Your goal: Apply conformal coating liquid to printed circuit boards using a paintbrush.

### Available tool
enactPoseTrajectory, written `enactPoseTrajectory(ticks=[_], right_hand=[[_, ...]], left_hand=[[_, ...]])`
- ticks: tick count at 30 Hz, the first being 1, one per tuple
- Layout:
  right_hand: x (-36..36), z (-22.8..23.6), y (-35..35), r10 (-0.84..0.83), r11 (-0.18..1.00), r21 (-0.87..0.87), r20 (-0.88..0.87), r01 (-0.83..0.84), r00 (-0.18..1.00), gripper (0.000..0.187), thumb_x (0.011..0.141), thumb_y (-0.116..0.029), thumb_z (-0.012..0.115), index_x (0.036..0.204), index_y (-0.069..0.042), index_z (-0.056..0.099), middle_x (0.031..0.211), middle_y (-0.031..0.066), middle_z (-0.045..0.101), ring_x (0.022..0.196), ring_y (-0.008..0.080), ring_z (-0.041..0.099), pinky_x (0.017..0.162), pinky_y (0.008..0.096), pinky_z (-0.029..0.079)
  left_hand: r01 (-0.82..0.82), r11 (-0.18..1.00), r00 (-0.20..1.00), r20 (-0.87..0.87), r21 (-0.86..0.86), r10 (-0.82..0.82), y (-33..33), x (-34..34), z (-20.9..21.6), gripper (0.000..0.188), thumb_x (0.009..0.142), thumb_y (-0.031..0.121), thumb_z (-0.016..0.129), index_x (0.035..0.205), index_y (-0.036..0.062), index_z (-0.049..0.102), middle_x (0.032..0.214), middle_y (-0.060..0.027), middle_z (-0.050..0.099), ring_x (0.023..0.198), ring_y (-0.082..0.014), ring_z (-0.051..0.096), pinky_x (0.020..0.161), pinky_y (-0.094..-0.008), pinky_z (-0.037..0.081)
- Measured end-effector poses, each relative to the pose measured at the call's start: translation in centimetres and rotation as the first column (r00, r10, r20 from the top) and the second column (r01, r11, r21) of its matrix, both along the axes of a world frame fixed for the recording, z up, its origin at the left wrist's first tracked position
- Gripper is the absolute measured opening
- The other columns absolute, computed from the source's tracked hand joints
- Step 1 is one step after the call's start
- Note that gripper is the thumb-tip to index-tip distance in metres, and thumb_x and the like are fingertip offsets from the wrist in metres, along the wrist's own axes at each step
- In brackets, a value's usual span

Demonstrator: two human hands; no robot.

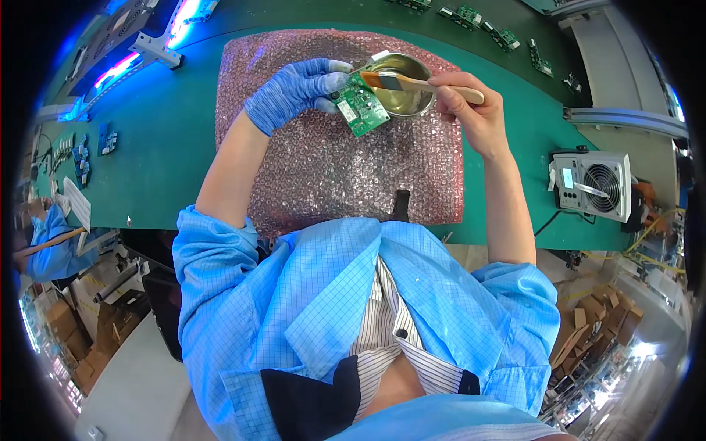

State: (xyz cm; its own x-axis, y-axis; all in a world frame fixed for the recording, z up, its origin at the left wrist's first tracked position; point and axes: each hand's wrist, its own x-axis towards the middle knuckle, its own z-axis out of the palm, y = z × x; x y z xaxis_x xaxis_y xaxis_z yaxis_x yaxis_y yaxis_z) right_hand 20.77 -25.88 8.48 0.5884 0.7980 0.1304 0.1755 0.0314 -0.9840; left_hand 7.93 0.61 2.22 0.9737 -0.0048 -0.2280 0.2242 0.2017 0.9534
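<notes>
My left hand (300,90), in a blue knit glove, pinches a green circuit board (362,110) by its left edge. The board is tilted, with small parts and a white label showing. Bare of any glove, my right hand (474,110) grips the wooden handle of a flat brush (412,83). The brush's orange-brown bristles lie against the board's upper edge. Just behind both is a round metal bowl (423,70) with yellowish liquid or a sheen inside; which of these I cannot tell. The brush crosses over the bowl's opening.
Pink bubble wrap (331,176) covers the green table (169,125) under my hands. An ionizing fan unit (592,185) stands at the right. More circuit boards (500,35) lie along the far right, and blue ones (82,158) at the left. A person's blue sleeve (55,242) shows far left.
</notes>
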Motion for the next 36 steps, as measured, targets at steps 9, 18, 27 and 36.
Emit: enactPoseTrajectory(ticks=[9,18,27,36], right_hand=[[-0.8,-1.0,1.1,0.021,0.995,-0.095,0.105,-0.011,0.994,0.019,0.09,-0.021,0.059,0.096,-0.004,0.063,0.07,0.0008,0.06,0.062,0.005,0.054,0.054,0.0207,0.044],[-2.6,-2.1,-0.9,-0.074,0.986,-0.149,0.007,0.074,0.997,0.014,0.089,-0.018,0.057,0.089,-0.004,0.061,0.058,-0.0015,0.054,0.051,0.0038,0.049,0.045,0.0207,0.037],[-3.1,-1.5,1.8,-0.176,0.984,0.036,0.136,0.172,0.975,0.018,0.09,-0.022,0.057,0.092,-0.005,0.061,0.06,0.0004,0.055,0.055,0.0053,0.052,0.047,0.0224,0.04],[-3.5,-1.5,-0.1,-0.053,0.982,-0.172,0.159,0.081,0.986,0.014,0.088,-0.018,0.057,0.088,-0.005,0.061,0.06,-0.0016,0.055,0.054,0.0047,0.05,0.048,0.021,0.039]], left_hand=[[0.004,1.0,1.0,-0.006,0.024,-0.004,-0.8,0.7,0.4,0.052,0.077,0.043,0.07,0.116,0.0084,0.061,0.093,-0.0022,0.065,0.071,-0.0067,0.06,0.061,-0.019,0.052],[-0.175,0.982,0.985,0.003,0.071,0.175,-0.6,0.6,0.0,0.048,0.079,0.036,0.07,0.114,0.0045,0.061,0.096,-0.0043,0.066,0.079,-0.0087,0.063,0.065,-0.0197,0.053],[-0.144,0.98,0.989,0.035,0.135,0.141,-1.6,1.3,0.7,0.046,0.08,0.035,0.069,0.114,0.0047,0.061,0.095,-0.0039,0.066,0.075,-0.0078,0.062,0.062,-0.0193,0.051],[-0.168,0.975,0.986,0.035,0.148,0.164,-1.4,1.0,0.7,0.044,0.081,0.035,0.069,0.113,0.0056,0.062,0.094,-0.0038,0.066,0.075,-0.0086,0.063,0.062,-0.02,0.051]])
